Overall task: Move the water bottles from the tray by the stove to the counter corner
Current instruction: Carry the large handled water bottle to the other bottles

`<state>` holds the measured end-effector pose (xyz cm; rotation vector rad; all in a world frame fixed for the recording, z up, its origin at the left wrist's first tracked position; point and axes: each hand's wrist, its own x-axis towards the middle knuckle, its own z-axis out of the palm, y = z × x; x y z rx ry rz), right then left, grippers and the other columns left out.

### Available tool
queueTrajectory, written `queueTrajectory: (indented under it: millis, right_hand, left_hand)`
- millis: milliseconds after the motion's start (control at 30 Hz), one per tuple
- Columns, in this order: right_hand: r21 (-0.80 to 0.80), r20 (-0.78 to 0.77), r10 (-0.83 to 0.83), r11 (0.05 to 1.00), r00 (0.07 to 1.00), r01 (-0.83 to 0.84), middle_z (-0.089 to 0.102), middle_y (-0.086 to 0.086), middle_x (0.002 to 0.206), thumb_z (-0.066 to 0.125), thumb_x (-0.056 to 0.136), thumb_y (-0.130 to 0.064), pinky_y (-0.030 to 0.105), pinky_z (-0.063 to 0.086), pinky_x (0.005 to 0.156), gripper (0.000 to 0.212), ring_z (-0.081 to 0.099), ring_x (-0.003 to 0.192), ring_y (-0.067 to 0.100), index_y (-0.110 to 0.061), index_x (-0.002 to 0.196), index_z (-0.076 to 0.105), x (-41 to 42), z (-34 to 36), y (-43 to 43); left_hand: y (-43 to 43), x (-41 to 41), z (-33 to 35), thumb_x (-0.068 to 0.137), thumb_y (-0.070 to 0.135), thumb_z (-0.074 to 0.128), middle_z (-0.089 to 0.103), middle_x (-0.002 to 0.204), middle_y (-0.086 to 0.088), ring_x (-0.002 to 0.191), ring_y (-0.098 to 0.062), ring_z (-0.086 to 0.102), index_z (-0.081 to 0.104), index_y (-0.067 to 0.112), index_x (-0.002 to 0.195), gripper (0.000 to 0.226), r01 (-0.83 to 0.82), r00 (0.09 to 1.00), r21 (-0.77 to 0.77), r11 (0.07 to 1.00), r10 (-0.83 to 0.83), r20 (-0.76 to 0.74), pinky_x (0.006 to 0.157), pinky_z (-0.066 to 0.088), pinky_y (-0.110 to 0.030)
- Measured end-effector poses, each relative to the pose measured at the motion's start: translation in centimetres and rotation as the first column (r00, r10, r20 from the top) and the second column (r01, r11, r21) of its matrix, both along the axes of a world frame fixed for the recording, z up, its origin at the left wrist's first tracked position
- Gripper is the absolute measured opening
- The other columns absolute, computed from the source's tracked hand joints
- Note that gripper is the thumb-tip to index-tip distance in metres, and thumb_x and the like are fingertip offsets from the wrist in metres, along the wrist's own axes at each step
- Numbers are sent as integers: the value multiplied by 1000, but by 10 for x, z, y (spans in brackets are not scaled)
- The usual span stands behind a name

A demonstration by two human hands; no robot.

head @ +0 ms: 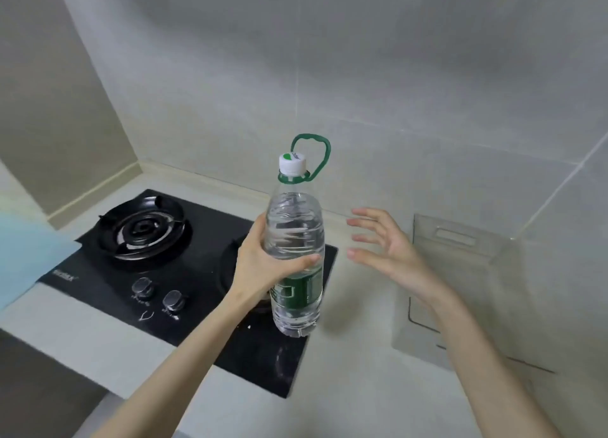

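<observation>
While the left hand [260,261] wraps its fingers round the clear water bottle [296,223], held upright above the right edge of the black stove [197,269], the right hand [385,243] hangs spread-fingered and empty farther right of the stove, near the bottle but apart.

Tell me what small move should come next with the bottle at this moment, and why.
Probably carry the water bottle leftward over the stove toward the counter corner. The left hand grips it upright in the air, off the clear tray. The right hand is open and apart from it, so no regrasp seems needed.
</observation>
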<state>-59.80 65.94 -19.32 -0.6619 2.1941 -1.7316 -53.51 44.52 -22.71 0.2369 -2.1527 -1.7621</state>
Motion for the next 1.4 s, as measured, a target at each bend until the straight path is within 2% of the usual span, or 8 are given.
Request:
queueTrajectory:
  millis: [200, 333, 433, 500, 800, 1033, 1167, 1400]
  right_hand:
    - [152, -44, 260, 956, 965, -251, 40, -30, 133, 88, 66, -23, 17, 41, 99, 96, 45, 121, -10, -66, 126, 27, 57, -41, -61]
    - [108, -80, 370, 926, 926, -361, 41, -47, 123, 92, 61, -25, 9, 40, 98, 104, 43, 118, -21, -66, 126, 22, 100, -48, -108]
    - [51, -101, 406, 914, 908, -403, 53, -29, 128, 94, 54, -28, 24, 48, 100, 113, 52, 120, -8, -52, 138, 23, 138, -51, -145]
    - [54, -133, 402, 916, 906, -398, 59, -28, 121, 95, 49, -36, 34, 52, 96, 110, 59, 112, -5, -58, 131, 25, 161, -50, -167]
    - [62, -266, 576, 810, 773, -583, 61, -36, 102, 91, 50, -43, 29, 53, 92, 96, 62, 103, -5, -52, 128, 37, 288, -19, -291]
    - [45, -295, 702, 688, 648, -725, 68, -23, 101, 92, 49, -44, 28, 55, 88, 95, 65, 100, -3, -59, 125, 37, 410, -8, -387]
    - [22, -271, 778, 593, 566, -805, 69, -16, 108, 93, 46, -46, 38, 55, 92, 99, 64, 105, 4, -54, 128, 39, 466, -9, -429]
    - [7, -278, 895, 363, 347, -932, 58, -43, 107, 93, 55, -34, 6, 47, 81, 97, 54, 104, -19, -39, 136, 41, 561, -11, -504]
  left_hand:
    - [-24, 70, 19, 45, 41, 92, 72, 107, 6, 99, -9, 69, 55, 28, 119, 84, -258, 964, 76, 963, 262, -39, 89, 56, -40]
    - [-41, 117, 34, 44, 39, 91, 72, 100, 11, 91, -1, 69, 53, 27, 116, 83, -416, 904, 106, 903, 423, -57, 79, 56, -27]
    - [-58, 159, 45, 40, 48, 89, 71, 103, 12, 93, -1, 69, 52, 27, 119, 89, -499, 859, 103, 861, 507, -72, 81, 56, -29]
    - [-71, 188, 52, 41, 48, 89, 72, 103, 14, 93, 0, 69, 53, 29, 117, 86, -536, 837, 84, 840, 542, -81, 79, 55, -25]
    - [-164, 358, 83, 44, 42, 94, 68, 103, 18, 91, 5, 67, 49, 39, 112, 81, -707, 686, 103, 700, 714, -142, 72, 54, -15]
    - [-239, 506, 94, 38, 51, 82, 68, 103, 19, 87, 9, 67, 46, 38, 123, 93, -781, 605, 109, 615, 788, -116, 65, 54, -17]
    - [-264, 582, 94, 42, 45, 83, 72, 108, 1, 95, -11, 71, 48, 41, 123, 88, -801, 588, 80, 593, 805, -83, 74, 59, -34]
    - [-307, 697, 85, 50, 37, 85, 72, 111, -5, 101, -22, 70, 55, 51, 114, 72, -871, 467, 125, 476, 879, -93, 82, 57, -44]
